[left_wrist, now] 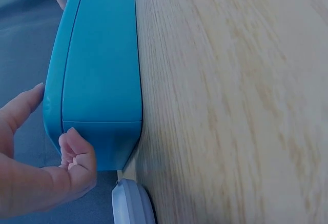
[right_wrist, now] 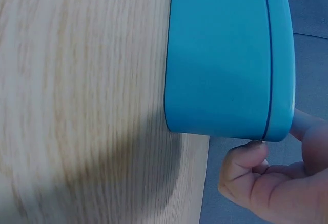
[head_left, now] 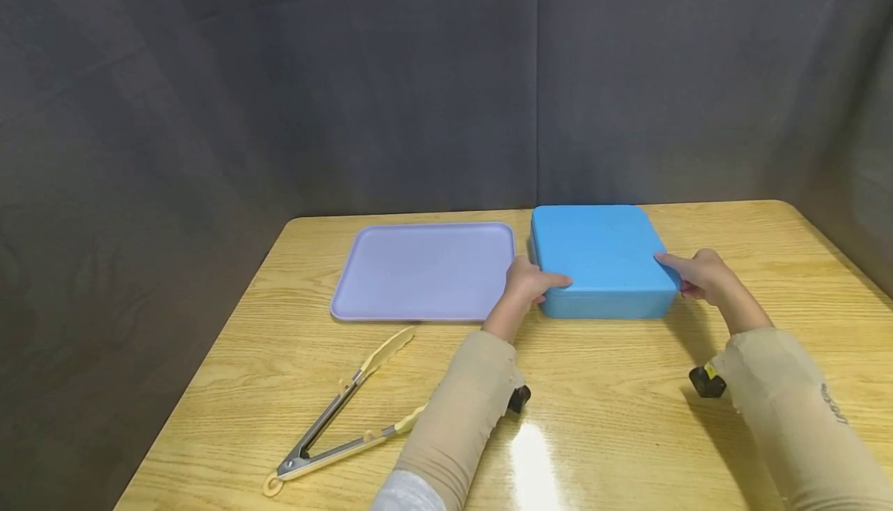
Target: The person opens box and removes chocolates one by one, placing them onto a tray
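Observation:
A blue lidded box [head_left: 608, 305] sits on the table, its lid [head_left: 596, 243] in place with a thin seam below it. My left hand [head_left: 528, 281] pinches the lid at the near left corner. In the left wrist view the thumb lies on top and the curled fingers [left_wrist: 77, 149] press the side at the seam. On the opposite side my right hand [head_left: 703, 275] grips the lid's right edge. The right wrist view shows its bent fingers [right_wrist: 246, 162] under that edge, with the thumb partly hidden behind the lid.
A lavender tray [head_left: 425, 271] lies just left of the box. Spread tongs [head_left: 324, 422] with cream tips rest at the front left, partly covered by my left sleeve. Behind the wooden table [head_left: 600, 418] hangs a dark grey curtain [head_left: 418, 84].

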`<state>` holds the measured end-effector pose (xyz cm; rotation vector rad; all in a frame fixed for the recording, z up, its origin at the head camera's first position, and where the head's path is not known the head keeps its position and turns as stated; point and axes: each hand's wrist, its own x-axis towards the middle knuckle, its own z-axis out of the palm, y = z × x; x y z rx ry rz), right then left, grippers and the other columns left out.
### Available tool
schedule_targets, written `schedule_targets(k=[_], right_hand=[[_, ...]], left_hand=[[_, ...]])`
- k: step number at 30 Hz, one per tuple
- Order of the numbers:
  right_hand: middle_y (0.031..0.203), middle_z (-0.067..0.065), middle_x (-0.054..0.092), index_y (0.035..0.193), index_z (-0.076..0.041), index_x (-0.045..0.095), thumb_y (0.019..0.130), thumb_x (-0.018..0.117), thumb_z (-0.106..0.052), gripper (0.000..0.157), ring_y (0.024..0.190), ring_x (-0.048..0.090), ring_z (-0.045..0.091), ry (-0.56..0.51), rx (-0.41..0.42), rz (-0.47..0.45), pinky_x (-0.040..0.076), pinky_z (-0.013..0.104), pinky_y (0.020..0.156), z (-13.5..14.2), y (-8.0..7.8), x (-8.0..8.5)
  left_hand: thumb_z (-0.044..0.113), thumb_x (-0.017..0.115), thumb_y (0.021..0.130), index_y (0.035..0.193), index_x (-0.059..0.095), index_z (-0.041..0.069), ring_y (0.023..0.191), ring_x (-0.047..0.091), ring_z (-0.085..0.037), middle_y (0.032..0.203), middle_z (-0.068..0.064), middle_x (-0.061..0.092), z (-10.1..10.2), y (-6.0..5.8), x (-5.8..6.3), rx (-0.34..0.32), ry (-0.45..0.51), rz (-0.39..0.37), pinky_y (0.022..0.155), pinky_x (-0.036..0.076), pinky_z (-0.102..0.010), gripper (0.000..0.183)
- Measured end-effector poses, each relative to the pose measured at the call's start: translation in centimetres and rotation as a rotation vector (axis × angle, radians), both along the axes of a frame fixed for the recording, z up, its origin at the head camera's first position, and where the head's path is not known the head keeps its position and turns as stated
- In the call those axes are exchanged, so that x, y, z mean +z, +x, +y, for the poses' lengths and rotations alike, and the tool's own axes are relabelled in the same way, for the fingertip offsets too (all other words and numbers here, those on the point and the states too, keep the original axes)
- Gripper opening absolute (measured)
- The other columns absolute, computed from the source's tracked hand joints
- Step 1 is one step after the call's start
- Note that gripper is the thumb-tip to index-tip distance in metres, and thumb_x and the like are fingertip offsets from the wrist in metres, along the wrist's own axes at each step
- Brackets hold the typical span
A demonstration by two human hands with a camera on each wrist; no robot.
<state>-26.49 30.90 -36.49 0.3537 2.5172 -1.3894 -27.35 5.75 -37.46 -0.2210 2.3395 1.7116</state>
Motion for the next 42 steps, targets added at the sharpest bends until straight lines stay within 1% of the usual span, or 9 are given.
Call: schedule_targets(k=[4,7,10,14,18,23,27,33,42], right_hand=[[0.06,0.003,0.041,0.086,0.008,0.035,0.09,0.047,-0.034,0.044,0.049,0.045,0.008,0.023,0.022,-0.012,0.043,0.024,0.05,0.3,0.1,0.2],[0.061,0.004,0.042,0.083,0.006,0.036,0.089,0.05,-0.032,0.042,0.05,0.047,0.01,0.039,0.039,-0.01,0.045,0.025,0.052,0.5,0.1,0.5],[0.064,0.004,0.045,0.087,0.009,0.038,0.089,0.051,-0.03,0.041,0.053,0.049,0.01,0.035,0.046,-0.016,0.047,0.026,0.055,0.7,0.1,0.9],[0.065,0.001,0.05,0.093,0.011,0.04,0.09,0.051,-0.029,0.041,0.056,0.05,0.008,-0.007,0.068,-0.036,0.047,0.025,0.057,0.9,0.0,1.5],[0.066,-0.001,0.052,0.094,0.01,0.041,0.089,0.053,-0.03,0.042,0.057,0.05,0.006,-0.047,0.095,-0.032,0.047,0.023,0.058,0.6,-0.3,1.9],[0.066,-0.001,0.05,0.093,0.01,0.04,0.089,0.053,-0.03,0.042,0.057,0.05,0.006,-0.034,0.092,-0.029,0.047,0.023,0.058,0.3,-0.6,2.1],[0.063,0.0,0.046,0.087,0.006,0.038,0.089,0.052,-0.031,0.039,0.055,0.048,0.007,-0.017,0.081,-0.038,0.047,0.024,0.056,0.1,-0.6,2.1],[0.065,0.003,0.043,0.082,0.003,0.035,0.089,0.051,-0.033,0.04,0.056,0.048,0.01,0.013,0.057,-0.045,0.047,0.026,0.057,0.1,-0.7,1.8],[0.071,0.007,0.036,0.093,0.008,0.028,0.089,0.048,-0.036,0.049,0.055,0.045,0.011,0.017,0.119,-0.103,0.045,0.026,0.056,-0.1,-0.5,2.0]], left_hand=[[0.016,0.079,0.068,0.13,0.037,-0.003,0.083,0.055,-0.022,0.116,-0.015,0.048,0.0,-0.1,0.1,-0.01,-0.022,-0.01,0.069,0.047,-0.033,0.077],[0.016,0.079,0.068,0.123,0.043,-0.003,0.063,0.052,-0.019,0.092,-0.014,0.055,0.0,-0.5,0.4,-0.019,-0.063,-0.015,0.061,0.046,-0.031,0.069],[0.015,0.079,0.067,0.111,0.047,-0.003,0.046,0.042,-0.015,0.063,-0.008,0.048,0.0,-1.0,0.7,-0.018,-0.089,-0.023,0.05,0.04,-0.028,0.057],[0.014,0.078,0.068,0.101,0.048,-0.001,0.037,0.031,-0.011,0.049,-0.002,0.037,-0.1,-1.4,1.1,-0.017,-0.098,-0.036,0.042,0.031,-0.025,0.048],[0.015,0.078,0.068,0.102,0.048,-0.001,0.036,0.026,-0.011,0.049,-0.001,0.034,-0.2,-1.6,1.2,-0.008,-0.113,-0.04,0.039,0.027,-0.024,0.048],[0.015,0.079,0.068,0.109,0.046,-0.002,0.036,0.027,-0.011,0.055,-0.002,0.036,-0.3,-1.8,1.1,0.009,-0.119,-0.041,0.039,0.028,-0.024,0.055],[0.012,0.08,0.065,0.105,0.047,-0.002,0.038,0.031,-0.013,0.054,-0.003,0.037,-0.2,-1.7,0.9,0.023,-0.116,-0.036,0.041,0.03,-0.025,0.054],[0.013,0.082,0.063,0.099,0.049,-0.002,0.039,0.035,-0.014,0.051,-0.003,0.038,0.0,-1.4,0.8,0.001,-0.152,-0.038,0.041,0.031,-0.025,0.051],[0.013,0.082,0.062,0.092,0.049,-0.001,0.038,0.032,-0.014,0.049,-0.002,0.036,0.0,-1.5,0.8,-0.027,-0.171,-0.015,0.041,0.031,-0.025,0.047]])
